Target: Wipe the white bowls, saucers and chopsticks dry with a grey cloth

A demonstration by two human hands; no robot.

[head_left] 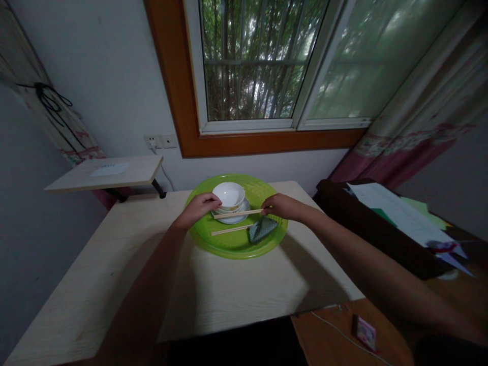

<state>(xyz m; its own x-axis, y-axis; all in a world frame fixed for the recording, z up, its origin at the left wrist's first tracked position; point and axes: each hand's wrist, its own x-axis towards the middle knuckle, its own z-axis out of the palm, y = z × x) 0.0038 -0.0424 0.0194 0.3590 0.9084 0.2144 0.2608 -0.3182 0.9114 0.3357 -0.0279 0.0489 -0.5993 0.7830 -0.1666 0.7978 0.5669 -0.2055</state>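
Note:
A round green tray [236,251] lies on the pale wooden table. On its left half stands a white bowl [229,193], apparently stacked with others on a white saucer [246,206]. My left hand [200,208] is closed at the bowl's left side, thumb and fingers against it. Between the fingers of my right hand [280,206] are the right ends of a pair of wooden chopsticks [238,214], held level in front of the bowls. Nearer to me, a second pair of chopsticks [231,230] lies on the tray, its right end at a folded grey-green cloth [262,229].
A raised wooden shelf [114,170] with a paper on it stands at the table's back left. Behind the table are a wall socket [153,142] and a window [263,61]. To the right, papers [396,213] lie on a dark surface. A small pink box [365,333] sits lower right.

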